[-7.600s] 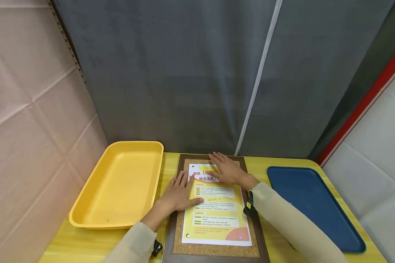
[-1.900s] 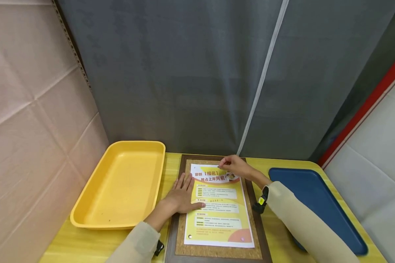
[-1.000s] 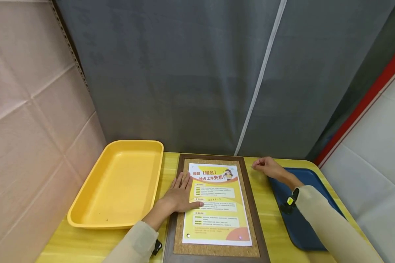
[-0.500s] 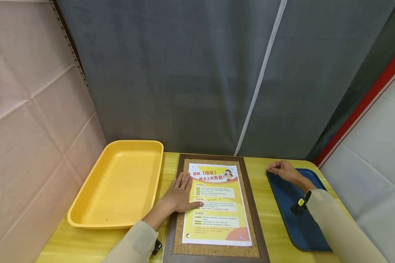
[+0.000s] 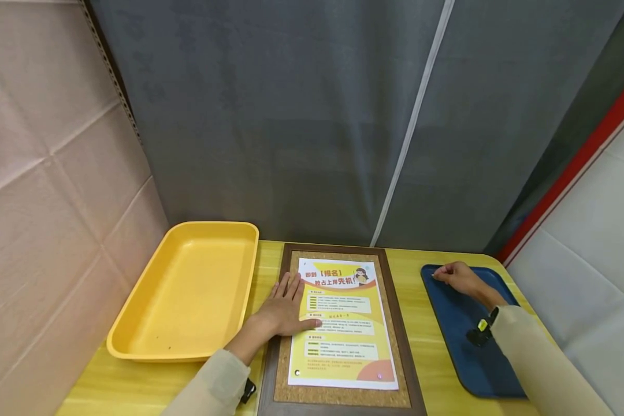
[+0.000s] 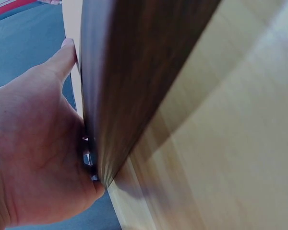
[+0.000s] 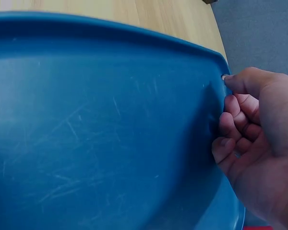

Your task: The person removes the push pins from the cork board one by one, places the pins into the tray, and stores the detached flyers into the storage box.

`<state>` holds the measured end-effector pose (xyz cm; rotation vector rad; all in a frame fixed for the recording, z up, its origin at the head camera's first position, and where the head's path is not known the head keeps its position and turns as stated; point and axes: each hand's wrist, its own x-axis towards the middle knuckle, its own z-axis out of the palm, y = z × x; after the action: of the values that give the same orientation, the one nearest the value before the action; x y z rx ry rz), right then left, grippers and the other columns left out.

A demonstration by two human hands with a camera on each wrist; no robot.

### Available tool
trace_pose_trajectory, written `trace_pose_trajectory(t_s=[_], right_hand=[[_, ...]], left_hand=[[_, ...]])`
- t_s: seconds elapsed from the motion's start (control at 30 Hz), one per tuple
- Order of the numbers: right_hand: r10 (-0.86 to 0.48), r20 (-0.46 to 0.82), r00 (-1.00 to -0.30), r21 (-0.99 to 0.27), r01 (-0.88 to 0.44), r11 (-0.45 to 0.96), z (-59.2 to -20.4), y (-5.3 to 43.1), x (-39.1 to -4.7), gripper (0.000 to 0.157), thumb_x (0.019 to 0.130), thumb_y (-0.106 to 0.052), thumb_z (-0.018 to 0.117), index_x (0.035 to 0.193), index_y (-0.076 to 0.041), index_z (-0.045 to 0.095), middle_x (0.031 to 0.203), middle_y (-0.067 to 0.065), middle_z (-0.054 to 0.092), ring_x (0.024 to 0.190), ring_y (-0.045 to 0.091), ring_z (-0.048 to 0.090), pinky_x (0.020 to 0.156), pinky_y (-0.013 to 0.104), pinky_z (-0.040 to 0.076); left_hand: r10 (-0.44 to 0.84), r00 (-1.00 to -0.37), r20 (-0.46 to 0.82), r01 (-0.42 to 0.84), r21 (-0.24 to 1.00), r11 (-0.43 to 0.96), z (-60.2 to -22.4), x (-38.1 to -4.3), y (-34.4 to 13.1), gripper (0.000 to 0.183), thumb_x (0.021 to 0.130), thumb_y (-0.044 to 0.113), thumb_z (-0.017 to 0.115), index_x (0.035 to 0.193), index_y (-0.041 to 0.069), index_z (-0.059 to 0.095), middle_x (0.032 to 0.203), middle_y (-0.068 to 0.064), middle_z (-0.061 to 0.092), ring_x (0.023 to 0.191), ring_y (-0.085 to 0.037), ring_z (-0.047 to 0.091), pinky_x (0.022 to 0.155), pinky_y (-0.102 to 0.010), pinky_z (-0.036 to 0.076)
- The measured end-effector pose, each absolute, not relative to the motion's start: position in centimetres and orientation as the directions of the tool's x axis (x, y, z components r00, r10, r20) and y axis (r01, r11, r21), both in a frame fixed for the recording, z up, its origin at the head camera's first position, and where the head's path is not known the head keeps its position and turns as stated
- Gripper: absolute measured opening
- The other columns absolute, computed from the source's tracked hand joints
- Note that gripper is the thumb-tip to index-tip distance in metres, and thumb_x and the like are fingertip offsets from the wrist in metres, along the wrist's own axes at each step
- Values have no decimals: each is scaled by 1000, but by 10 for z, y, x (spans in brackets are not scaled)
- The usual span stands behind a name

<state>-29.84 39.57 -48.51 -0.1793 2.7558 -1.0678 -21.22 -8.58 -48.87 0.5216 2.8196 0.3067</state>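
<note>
A yellow and white printed poster (image 5: 338, 323) lies on a cork board (image 5: 353, 396) with a brown wooden frame (image 5: 408, 358). Shiny round thumbtacks show at its lower corners, one at the lower left (image 5: 297, 372), one at the lower right (image 5: 379, 375). My left hand (image 5: 283, 312) lies flat, fingers spread, over the poster's left edge and the frame; its palm is beside the frame in the left wrist view. Above the far left part of the blue tray (image 5: 463, 335), my right hand (image 5: 465, 277) pinches a tiny light piece, apparently a thumbtack (image 7: 224, 77), between thumb and finger.
A deep yellow tray (image 5: 187, 300) stands on the left of the yellow wood-grain table (image 5: 421, 323). Behind the table hangs a grey curtain (image 5: 291, 144). Pale panels close off both sides, and the blue tray sits near the right one.
My right hand, flat on the poster at first, pinched at its top edge, then lifted off and moved right to the blue tray with the tiny piece. The left hand has stayed put.
</note>
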Motion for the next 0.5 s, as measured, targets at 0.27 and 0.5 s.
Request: trace_pose_trajectory(t_s=[0.27, 0.5], right_hand=[[-183, -131, -974, -653, -54, 756, -489, 402, -299, 22, 109, -11, 59, 108, 7, 71, 107, 16, 71, 93, 22, 61, 81, 32, 50], [-176, -150, -973, -639, -40, 768, -487, 401, -299, 22, 109, -12, 59, 108, 7, 71, 108, 17, 71, 97, 24, 62, 85, 38, 51]], left_hand=[[378, -903, -205, 323, 257, 911, -486, -209, -86, 111, 96, 76, 56, 169, 1, 16, 178, -17, 4, 164, -39, -2, 131, -54, 10], [380, -903, -198, 325, 261, 909, -486, -210, -86, 111, 96, 76, 56, 169, 1, 17, 178, -17, 5, 164, -40, -1, 131, -54, 11]])
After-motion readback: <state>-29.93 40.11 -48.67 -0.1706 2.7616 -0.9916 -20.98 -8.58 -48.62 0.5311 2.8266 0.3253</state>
